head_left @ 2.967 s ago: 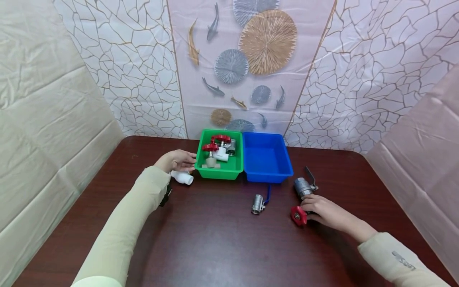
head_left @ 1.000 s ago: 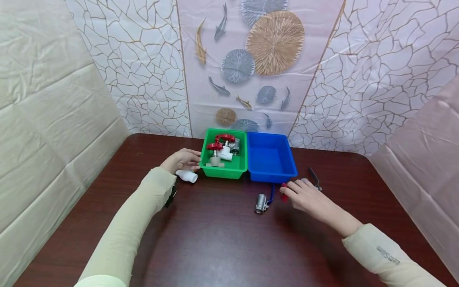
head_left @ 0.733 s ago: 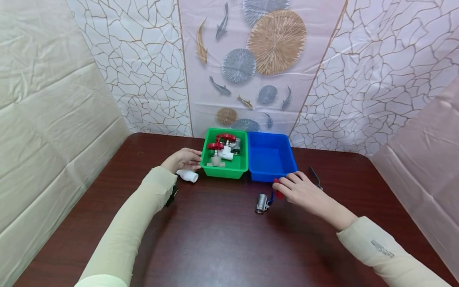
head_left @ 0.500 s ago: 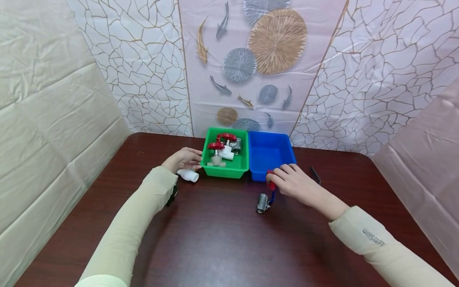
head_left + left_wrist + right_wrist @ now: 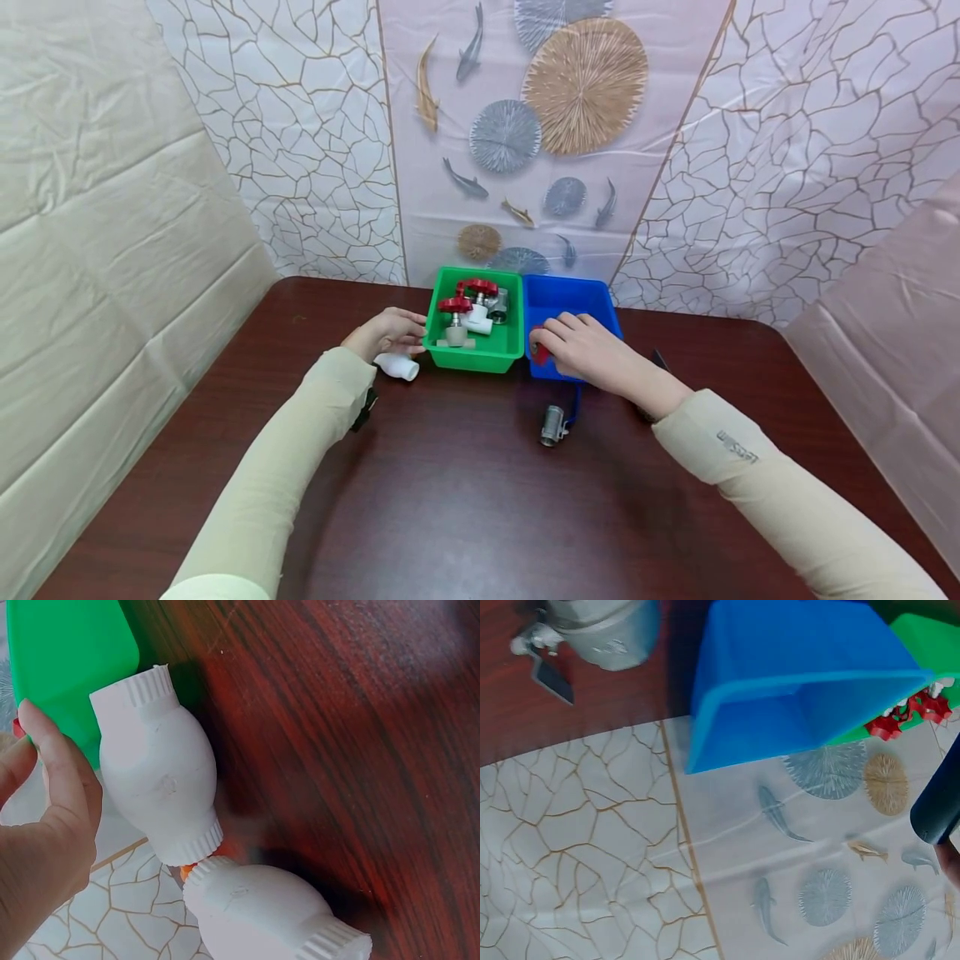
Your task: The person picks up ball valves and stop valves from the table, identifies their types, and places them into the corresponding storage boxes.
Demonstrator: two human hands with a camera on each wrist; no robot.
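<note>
My right hand grips a red-handled valve over the blue bin. In the right wrist view the held valve's dark, rounded body shows at the right edge, with a fingertip below it. My left hand pinches the left rim of the green bin between thumb and finger. Inside that bin are a beige valve with a red handwheel, a white one and a grey metal fitting. Two white bulging plastic valves lie beside the left hand.
A small silver ball valve with a blue lever lies in front of the blue bin. A larger silver valve with a dark lever stands right of it, mostly hidden by my right arm in the head view. Patterned cloth walls enclose the table.
My right hand has picked up the red-handled valve from the table's right side and carried it left and away from me, to over the blue bin. The left hand stays at the green bin's rim.
</note>
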